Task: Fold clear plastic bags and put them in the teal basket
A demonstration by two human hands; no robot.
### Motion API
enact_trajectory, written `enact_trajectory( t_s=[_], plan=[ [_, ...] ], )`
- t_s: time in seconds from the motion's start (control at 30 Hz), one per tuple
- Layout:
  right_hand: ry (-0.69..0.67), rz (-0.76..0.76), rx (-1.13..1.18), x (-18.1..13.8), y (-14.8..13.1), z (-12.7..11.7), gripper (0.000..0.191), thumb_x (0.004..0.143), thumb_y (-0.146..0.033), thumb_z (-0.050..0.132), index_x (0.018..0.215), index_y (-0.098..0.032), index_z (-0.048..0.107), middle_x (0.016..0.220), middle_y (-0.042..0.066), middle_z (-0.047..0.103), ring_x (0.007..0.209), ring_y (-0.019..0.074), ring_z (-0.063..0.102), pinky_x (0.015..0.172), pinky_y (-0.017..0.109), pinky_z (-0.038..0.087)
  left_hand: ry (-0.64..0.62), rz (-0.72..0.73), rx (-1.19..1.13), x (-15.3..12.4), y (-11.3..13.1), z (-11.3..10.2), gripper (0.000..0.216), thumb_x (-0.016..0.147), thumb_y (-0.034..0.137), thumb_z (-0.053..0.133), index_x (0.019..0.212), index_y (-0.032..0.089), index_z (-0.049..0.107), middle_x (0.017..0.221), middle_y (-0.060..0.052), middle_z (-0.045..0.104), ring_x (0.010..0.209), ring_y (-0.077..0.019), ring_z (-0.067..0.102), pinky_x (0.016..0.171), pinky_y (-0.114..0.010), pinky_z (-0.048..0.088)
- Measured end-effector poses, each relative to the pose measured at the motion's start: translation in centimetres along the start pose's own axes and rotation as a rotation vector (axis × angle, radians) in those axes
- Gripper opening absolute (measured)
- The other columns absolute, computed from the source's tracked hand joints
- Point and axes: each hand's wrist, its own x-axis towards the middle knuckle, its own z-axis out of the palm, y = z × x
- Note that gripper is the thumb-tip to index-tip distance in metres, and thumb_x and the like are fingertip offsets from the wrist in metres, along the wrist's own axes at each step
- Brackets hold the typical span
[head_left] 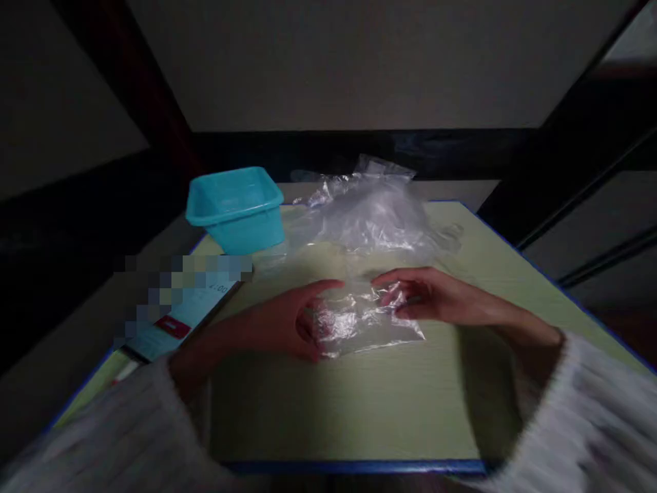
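basin left of bag pile (both behind small bag)

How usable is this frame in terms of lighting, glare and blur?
Head view: dim overall, the room behind nearly black. Glare glints off the clear plastic bag between the left hand and right hand. Both knit sleeves smear at the lower corners. A pixelated block hides part of the tablet. The teal basin stays readable.

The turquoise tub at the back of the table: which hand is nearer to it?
Left. The left hand lies just in front of the turquoise tub, slightly to its right, touching the small plastic bag. The right hand is farther right, on the bag's other side.
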Motion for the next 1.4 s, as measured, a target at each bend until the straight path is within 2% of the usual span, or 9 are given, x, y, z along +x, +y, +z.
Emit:
enact_trajectory(
  t_s=[0.2, 0.4, 0.53, 0.67, 0.83, 0.93, 1.03, 1.2, 1.4],
  plan=[
    [-0.011, -0.006, 0.002, 0.2, 0.2, -0.2, 0.043, 0.073, -0.017, 0.063, 0.114, -0.015, 0.05, 0.088, 0.002, 0.061, 0.074, 0.0103, 0.059, 0.065, 0.023, 0.049, -0.007, 0.005, -0.029, 0.2, 0.2, 0.2, 0.089, 0.057, 0.01, 0.073, 0.134, 0.023, 0.031, 0.09, -0.001, 0.061, 0.071, -0.0166, 0.061, 0.063, -0.028, 0.049],
    [-0.039, 0.026, 0.017, -0.4, -0.6, 0.1, 0.055, 0.066, -0.01, 0.067, 0.118, -0.02, 0.05, 0.086, -0.001, 0.058, 0.071, 0.0105, 0.057, 0.063, 0.024, 0.05, 0.028, 0.005, -0.019, 0.3, 0.2, 0.4, 0.083, 0.055, 0.008, 0.072, 0.129, 0.023, 0.037, 0.089, 0.001, 0.06, 0.071, -0.0163, 0.061, 0.062, -0.026, 0.049],
    [-0.061, 0.02, -0.101, -0.8, -0.9, 0.3, 0.063, 0.065, -0.009, 0.068, 0.123, -0.021, 0.047, 0.095, 0.001, 0.059, 0.071, 0.0115, 0.057, 0.06, 0.023, 0.05, 0.019, -0.006, -0.026, 0.3, 0.4, 0.5, 0.08, 0.055, 0.007, 0.071, 0.127, 0.022, 0.039, 0.087, 0.001, 0.061, 0.072, -0.0163, 0.061, 0.061, -0.025, 0.049],
    [-0.045, -0.055, -0.242, -0.9, -1.0, 0.2, 0.07, 0.062, -0.008, 0.068, 0.127, -0.02, 0.044, 0.115, 0.006, 0.054, 0.08, 0.0137, 0.058, 0.06, 0.022, 0.05, 0.02, -0.033, -0.045, 0.2, 0.4, 0.5, 0.085, 0.054, 0.005, 0.071, 0.13, 0.024, 0.036, 0.086, 0.002, 0.062, 0.069, -0.0153, 0.061, 0.06, -0.024, 0.049],
    [-0.042, -0.069, -0.154, -0.8, -0.8, 0.1, 0.073, 0.064, -0.008, 0.067, 0.13, -0.022, 0.039, 0.117, 0.006, 0.052, 0.08, 0.0118, 0.057, 0.063, 0.022, 0.051, 0.036, -0.032, -0.083, 0.2, 0.7, 0.0, 0.092, 0.052, 0.007, 0.074, 0.133, 0.025, 0.033, 0.094, -0.001, 0.061, 0.073, -0.0166, 0.062, 0.061, -0.025, 0.049],
    [0.029, -0.046, -0.077, -0.4, -0.4, -0.1, 0.064, 0.069, -0.017, 0.068, 0.127, -0.019, 0.042, 0.096, 0.002, 0.058, 0.074, 0.0112, 0.056, 0.062, 0.024, 0.05, 0.102, -0.029, -0.124, 0.4, 1.1, -0.5, 0.089, 0.053, 0.011, 0.074, 0.132, 0.024, 0.034, 0.093, -0.001, 0.061, 0.068, -0.0132, 0.062, 0.06, -0.024, 0.048],
    [0.182, -0.037, -0.007, 0.2, 0.1, -0.4, 0.049, 0.068, -0.022, 0.069, 0.114, -0.016, 0.052, 0.077, -0.002, 0.057, 0.069, 0.0101, 0.056, 0.065, 0.025, 0.048, 0.199, -0.01, -0.146, 0.7, 1.5, -0.8, 0.074, 0.059, 0.015, 0.072, 0.126, 0.021, 0.041, 0.088, 0.0, 0.063, 0.066, -0.0118, 0.062, 0.061, -0.024, 0.047],
    [0.334, -0.013, 0.1, 0.9, 0.6, -0.6, 0.033, 0.065, -0.023, 0.07, 0.095, -0.015, 0.06, 0.075, -0.001, 0.061, 0.066, 0.0089, 0.056, 0.065, 0.025, 0.046, 0.428, -0.011, -0.084, 1.3, 1.7, -0.7, 0.047, 0.058, 0.019, 0.071, 0.103, 0.014, 0.057, 0.09, -0.003, 0.066, 0.071, -0.0148, 0.063, 0.065, -0.026, 0.047],
    [0.318, -0.003, 0.027, 1.0, 0.8, -0.4, 0.028, 0.062, -0.023, 0.069, 0.088, -0.015, 0.063, 0.071, -0.001, 0.06, 0.062, 0.0098, 0.056, 0.06, 0.025, 0.045, 0.541, -0.001, 0.088, 2.0, 0.8, -0.5, 0.033, 0.058, 0.017, 0.067, 0.091, 0.011, 0.064, 0.08, -0.004, 0.067, 0.07, -0.0154, 0.062, 0.062, -0.025, 0.048]
  ],
)
